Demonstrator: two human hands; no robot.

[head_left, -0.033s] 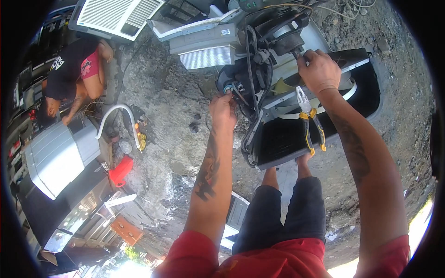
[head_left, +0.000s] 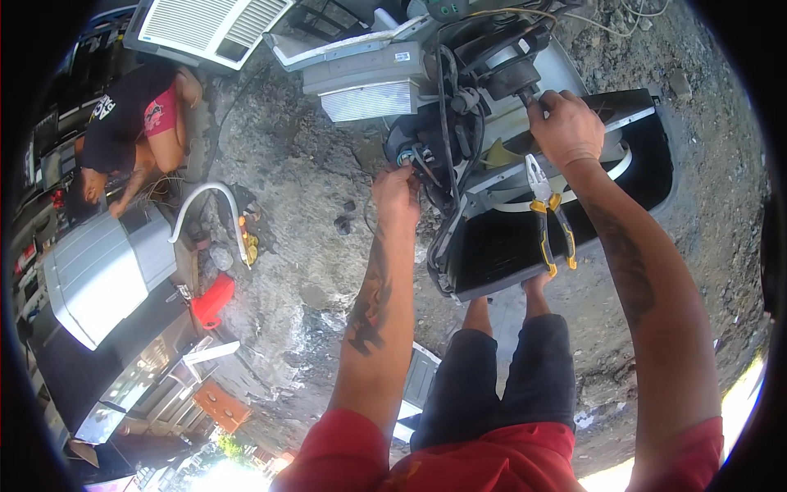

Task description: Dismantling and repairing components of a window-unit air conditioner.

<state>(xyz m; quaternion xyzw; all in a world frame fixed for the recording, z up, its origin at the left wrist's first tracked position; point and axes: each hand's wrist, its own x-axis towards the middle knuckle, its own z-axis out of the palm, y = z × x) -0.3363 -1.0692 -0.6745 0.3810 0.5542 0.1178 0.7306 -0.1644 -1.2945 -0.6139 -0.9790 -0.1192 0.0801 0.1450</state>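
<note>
An opened appliance with a black casing (head_left: 590, 221) stands in front of my feet, its motor and wiring exposed. My right hand (head_left: 567, 129) is closed, thumb and fingertips pinched on the shaft sticking out of the dark fan motor (head_left: 510, 80). To the left, my left hand (head_left: 396, 197) is also closed, its fingertips against a small blue-ringed part among the wires (head_left: 426, 157); what they pinch is too small to make out. Pliers (head_left: 543, 205) with yellow and black handles rest on the casing between my forearms, jaws pointing away from me.
Beyond the casing sits a grey finned unit (head_left: 365, 72). A white louvred air conditioner (head_left: 205, 31) is at the far left. A co-worker (head_left: 131, 123) crouches on the left beside a grey box (head_left: 97, 275). A curved white hose (head_left: 205, 193) and a red object (head_left: 215, 302) lie on rough ground.
</note>
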